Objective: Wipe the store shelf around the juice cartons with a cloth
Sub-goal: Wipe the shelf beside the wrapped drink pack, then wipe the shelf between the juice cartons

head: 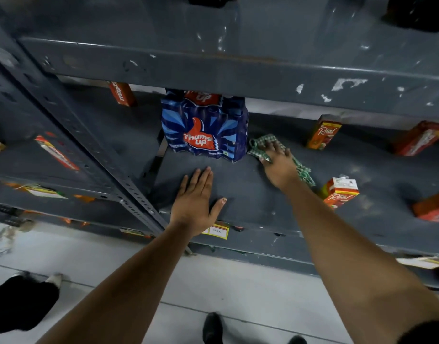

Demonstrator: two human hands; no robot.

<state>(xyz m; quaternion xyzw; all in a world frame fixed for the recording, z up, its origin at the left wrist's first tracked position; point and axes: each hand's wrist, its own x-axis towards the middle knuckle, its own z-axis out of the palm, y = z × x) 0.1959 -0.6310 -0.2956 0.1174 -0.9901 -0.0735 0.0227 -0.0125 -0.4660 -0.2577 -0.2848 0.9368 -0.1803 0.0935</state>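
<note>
A dark grey metal shelf (pixel 250 194) runs across the view. My right hand (pixel 279 165) presses a green-and-white checked cloth (pixel 264 142) flat on it, just right of a blue pack of Thums Up bottles (pixel 204 130). My left hand (pixel 197 197) lies flat and bare on the shelf in front of that pack, fingers together, thumb out. Orange juice cartons stand to the right: one at the back (pixel 323 135), one close to my right forearm (pixel 340 192), and red ones further right (pixel 419 141).
The shelf above (pixel 238 70) overhangs the back of this one. A perforated upright post (pixel 94 155) divides off the left bay, where more cartons (pixel 121 94) stand. A yellow price label (pixel 217 230) hangs on the shelf's front edge. Pale floor and dark shoes (pixel 212 327) lie below.
</note>
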